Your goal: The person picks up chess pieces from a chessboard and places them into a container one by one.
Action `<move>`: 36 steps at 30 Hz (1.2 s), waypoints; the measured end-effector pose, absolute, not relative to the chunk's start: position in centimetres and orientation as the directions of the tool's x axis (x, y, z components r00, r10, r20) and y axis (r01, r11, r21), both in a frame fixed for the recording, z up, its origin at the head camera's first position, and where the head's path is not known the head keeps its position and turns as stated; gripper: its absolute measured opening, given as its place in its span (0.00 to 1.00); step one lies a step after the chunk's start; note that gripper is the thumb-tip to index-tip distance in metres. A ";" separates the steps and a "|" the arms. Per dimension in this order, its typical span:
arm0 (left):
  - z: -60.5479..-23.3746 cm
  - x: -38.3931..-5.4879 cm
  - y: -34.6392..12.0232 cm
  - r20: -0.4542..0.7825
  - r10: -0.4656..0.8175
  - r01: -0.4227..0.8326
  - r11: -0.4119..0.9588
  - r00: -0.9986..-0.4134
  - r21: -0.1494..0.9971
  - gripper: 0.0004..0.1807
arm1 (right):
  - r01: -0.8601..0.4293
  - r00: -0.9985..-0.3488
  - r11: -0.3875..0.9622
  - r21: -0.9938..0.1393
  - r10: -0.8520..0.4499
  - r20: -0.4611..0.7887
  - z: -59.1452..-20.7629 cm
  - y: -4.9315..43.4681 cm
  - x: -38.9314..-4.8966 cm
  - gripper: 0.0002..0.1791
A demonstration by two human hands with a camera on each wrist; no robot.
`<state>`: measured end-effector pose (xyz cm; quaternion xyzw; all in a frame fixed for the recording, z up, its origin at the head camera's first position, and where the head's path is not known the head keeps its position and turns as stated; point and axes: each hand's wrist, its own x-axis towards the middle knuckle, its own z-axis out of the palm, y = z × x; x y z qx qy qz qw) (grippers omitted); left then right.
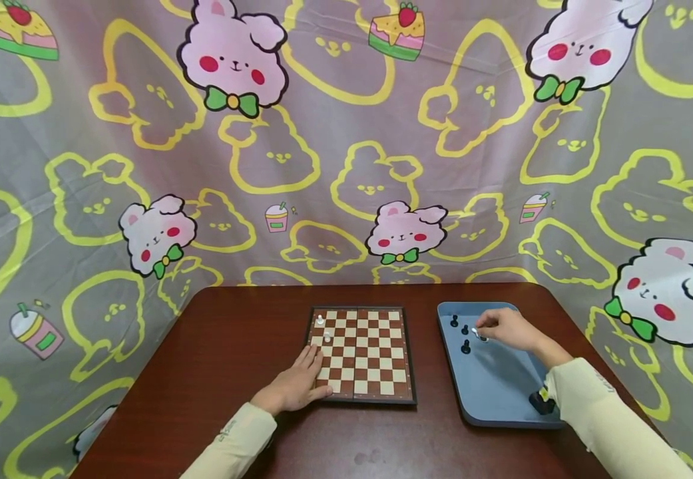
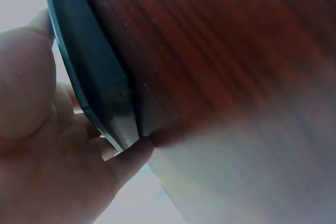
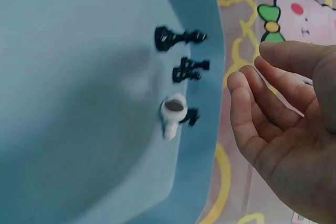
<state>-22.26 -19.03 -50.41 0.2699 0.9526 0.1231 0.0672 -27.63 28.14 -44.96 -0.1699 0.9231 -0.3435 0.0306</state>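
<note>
My left hand rests at the near left corner of a brown-and-cream chessboard, fingers extended along its left edge. In the left wrist view its thumb touches the corner of the board's dark side. Two white chess pieces stand on the board's left side. Over the blue tray hovers my right hand, thumb and fingers bent but apart in the right wrist view. A white chess piece, its dark underside showing, is just off the fingertips, overlapping a black piece.
Several black chess pieces are in the tray's far left part. A black object with a yellow patch shows by the right cuff. The dark red table ends at a patterned cloth backdrop.
</note>
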 end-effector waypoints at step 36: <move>-50.8 -22.4 -18.9 -0.047 0.516 0.490 0.834 -0.855 0.253 0.46 | -0.383 -0.895 0.635 -0.671 -0.436 0.099 -43.9 14.1 -30.2 0.08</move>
